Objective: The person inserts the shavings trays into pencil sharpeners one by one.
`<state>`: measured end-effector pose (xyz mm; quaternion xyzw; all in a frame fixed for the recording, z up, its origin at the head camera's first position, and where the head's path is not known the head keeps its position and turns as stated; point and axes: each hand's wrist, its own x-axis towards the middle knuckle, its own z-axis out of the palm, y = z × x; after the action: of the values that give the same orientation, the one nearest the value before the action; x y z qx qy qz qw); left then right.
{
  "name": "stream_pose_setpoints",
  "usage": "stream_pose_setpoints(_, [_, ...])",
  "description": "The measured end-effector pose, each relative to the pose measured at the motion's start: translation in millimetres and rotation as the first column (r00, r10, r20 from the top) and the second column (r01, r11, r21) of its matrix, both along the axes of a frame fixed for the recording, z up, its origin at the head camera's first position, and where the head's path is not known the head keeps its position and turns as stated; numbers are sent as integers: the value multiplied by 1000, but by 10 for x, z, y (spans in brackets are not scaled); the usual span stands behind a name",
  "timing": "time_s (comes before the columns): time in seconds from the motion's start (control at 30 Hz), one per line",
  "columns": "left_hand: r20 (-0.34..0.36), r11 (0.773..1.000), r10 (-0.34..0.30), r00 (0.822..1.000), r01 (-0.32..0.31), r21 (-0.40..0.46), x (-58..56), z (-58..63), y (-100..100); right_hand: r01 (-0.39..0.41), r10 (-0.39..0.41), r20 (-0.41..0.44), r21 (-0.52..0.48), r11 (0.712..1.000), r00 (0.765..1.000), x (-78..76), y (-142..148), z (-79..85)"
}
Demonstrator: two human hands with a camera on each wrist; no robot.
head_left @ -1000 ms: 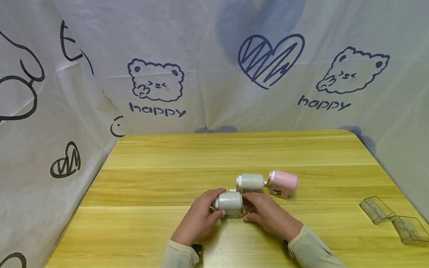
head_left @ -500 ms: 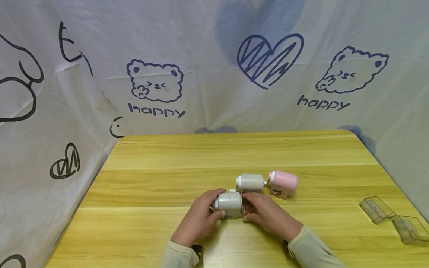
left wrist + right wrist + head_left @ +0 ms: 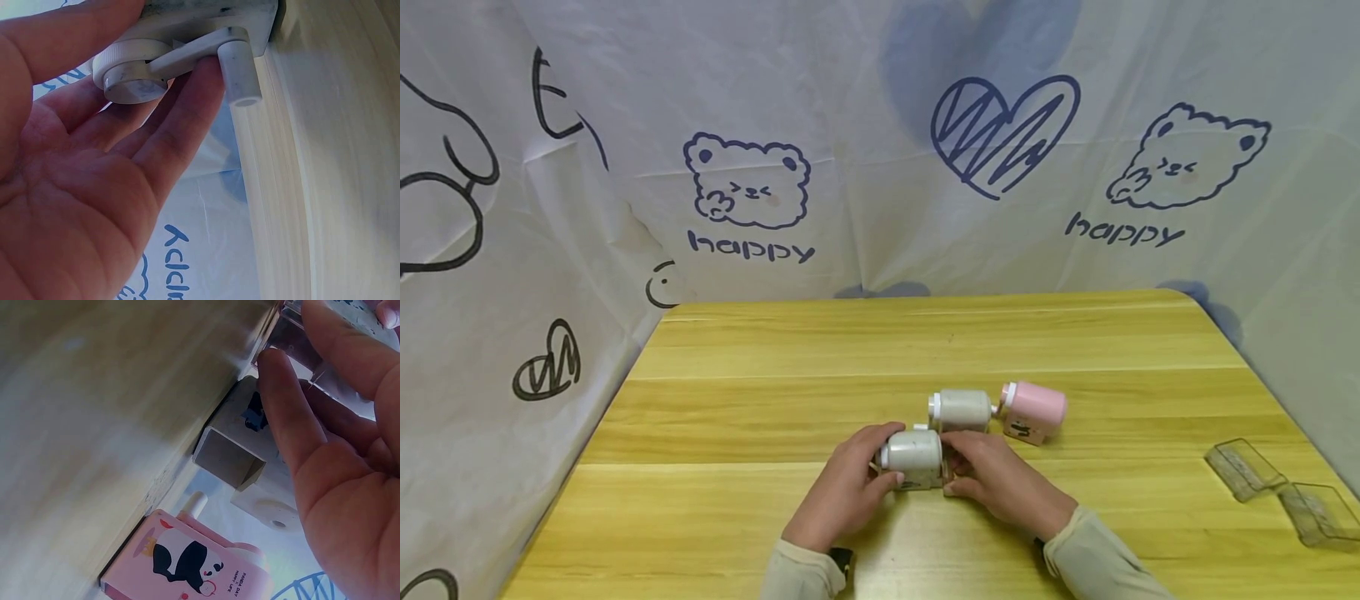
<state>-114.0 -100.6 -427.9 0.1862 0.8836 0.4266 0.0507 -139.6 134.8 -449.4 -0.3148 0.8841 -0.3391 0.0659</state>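
Observation:
My left hand holds a white hand-crank pencil sharpener on its side near the table's front middle. In the left wrist view, the thumb lies along the body and the fingers reach behind the crank. At the sharpener's right end, my right hand pinches a clear plastic drawer, which the fingers partly cover. Just behind stands a second, greyish sharpener, its drawer slot bare. To its right is a pink sharpener with a panda print.
Two clear smoky drawers lie near the right edge of the wooden table. A white cloth with printed bears and hearts hangs behind and along the sides.

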Motion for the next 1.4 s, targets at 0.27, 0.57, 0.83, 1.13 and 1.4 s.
stream_pose_setpoints(0.27, [-8, 1000, 0, 1000, 0, 4, -2, 8, -8, -2, 2, -19, 10, 1000, 1000, -5, -9, 13])
stream_pose_setpoints(0.57, [-9, 1000, -4, 1000, 4, 10, -16, 6, -9, -1, 1, -29, 16, 1000, 1000, -6, -15, 22])
stream_pose_setpoints(0.83, [-8, 1000, -8, 1000, 8, 4, -12, -2, -6, -7, 7, -12, 4, 1000, 1000, -1, -9, 18])
stream_pose_setpoints(1.13, [-12, 1000, -4, 1000, 4, 6, -22, -10, -5, 0, 1, -25, 12, 1000, 1000, -4, -16, 19])
stream_pose_setpoints(1.4, [0, 1000, -12, 1000, 12, 15, -21, -25, -1, 12, -12, -11, 21, 1000, 1000, 10, -13, 12])
